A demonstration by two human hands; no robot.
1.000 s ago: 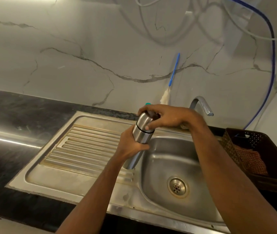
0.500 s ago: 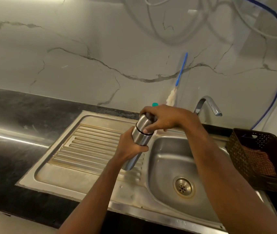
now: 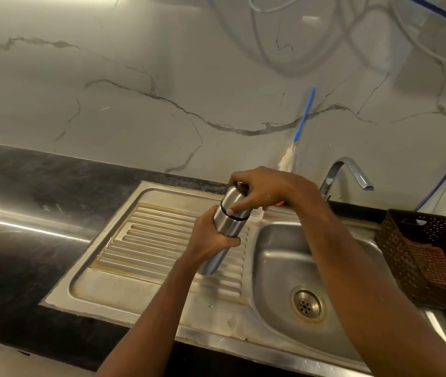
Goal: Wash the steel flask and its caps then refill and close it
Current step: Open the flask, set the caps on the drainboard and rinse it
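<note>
Steel flask [image 3: 229, 227]: one, left hand [image 3: 211, 240] round body, right hand [image 3: 265, 190] gripping cap [image 3: 230, 198].

Colours and patterns.
Silver, black-banded flask [image 3: 227, 227]; white wall [image 3: 134, 77], grey veins; black countertop [image 3: 26, 262]; brown lattice basket [image 3: 395, 240]; blue-handled brush [image 3: 304, 115].

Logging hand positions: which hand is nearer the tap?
Right. The right hand grips the cap just left of the tap; the left hand holds the flask, lower and farther left.
</note>
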